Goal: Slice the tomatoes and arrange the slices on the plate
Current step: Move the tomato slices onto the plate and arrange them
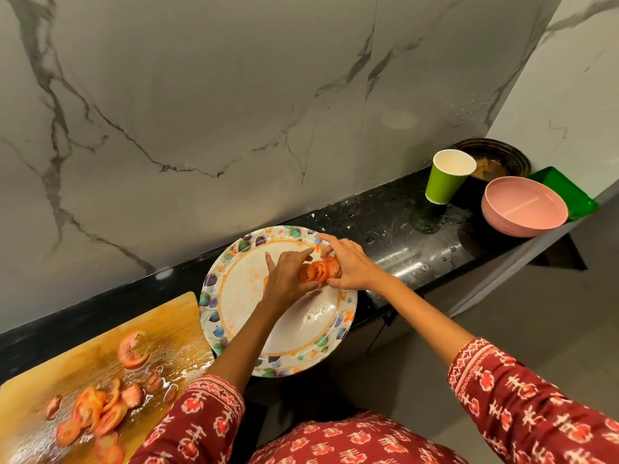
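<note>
A round patterned plate (234, 296) lies on the black counter. Above its far right part, both my hands hold a stack of tomato slices (320, 269) between them. My left hand (288, 276) grips the stack from the left, thumb up. My right hand (351, 266) pinches it from the right, index finger stretched toward the rim. On the wooden cutting board (83, 363) at the lower left lie several more tomato slices (100, 413) and a larger tomato piece (132, 350). No knife is in view.
A green paper cup (447, 177), stacked pink bowls (524, 205), a dark used plate (495, 159) and a green tray (569, 189) stand at the counter's far right. The black counter (402, 236) is wet there. A marble wall rises behind it.
</note>
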`<action>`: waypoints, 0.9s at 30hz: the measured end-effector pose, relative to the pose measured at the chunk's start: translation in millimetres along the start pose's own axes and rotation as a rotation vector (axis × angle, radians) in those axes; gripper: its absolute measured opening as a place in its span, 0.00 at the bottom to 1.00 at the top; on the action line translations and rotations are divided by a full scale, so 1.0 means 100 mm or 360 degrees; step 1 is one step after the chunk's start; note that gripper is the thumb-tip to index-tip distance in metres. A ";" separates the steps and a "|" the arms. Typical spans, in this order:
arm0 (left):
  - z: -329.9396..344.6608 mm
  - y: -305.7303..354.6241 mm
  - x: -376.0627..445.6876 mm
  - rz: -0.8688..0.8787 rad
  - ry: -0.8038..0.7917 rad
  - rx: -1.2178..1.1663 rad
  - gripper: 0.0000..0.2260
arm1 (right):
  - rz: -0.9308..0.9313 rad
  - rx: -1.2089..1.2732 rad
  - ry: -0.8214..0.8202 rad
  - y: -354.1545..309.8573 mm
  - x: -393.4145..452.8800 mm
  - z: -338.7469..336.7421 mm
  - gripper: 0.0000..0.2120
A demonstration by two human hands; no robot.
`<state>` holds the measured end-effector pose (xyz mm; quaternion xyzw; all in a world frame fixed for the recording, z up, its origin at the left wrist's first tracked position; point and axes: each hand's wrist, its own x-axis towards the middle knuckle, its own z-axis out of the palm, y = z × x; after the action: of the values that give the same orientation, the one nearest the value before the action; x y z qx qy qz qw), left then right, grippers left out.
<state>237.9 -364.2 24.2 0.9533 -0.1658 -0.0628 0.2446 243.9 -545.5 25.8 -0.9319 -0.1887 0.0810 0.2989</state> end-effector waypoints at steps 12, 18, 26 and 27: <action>-0.09 -0.21 -0.09 -0.0119 -0.0002 -0.0060 0.37 | -0.0014 -0.0026 -0.0020 0.01 0.04 0.04 0.42; -0.10 -0.24 -0.13 -0.0130 -0.0032 -0.0092 0.40 | -0.0039 -0.0027 -0.0098 -0.07 0.09 0.06 0.43; -0.14 -0.43 -0.24 -0.0189 -0.0053 -0.0170 0.40 | -0.0032 -0.0043 -0.0078 -0.11 0.10 0.07 0.42; -0.14 -0.43 -0.25 -0.0199 -0.0041 -0.0183 0.40 | -0.0039 -0.0053 -0.0076 -0.13 0.10 0.08 0.43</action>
<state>229.8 -313.5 16.3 0.9452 -0.1052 -0.0996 0.2925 247.2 -527.3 26.5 -0.9322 -0.2086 0.0963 0.2797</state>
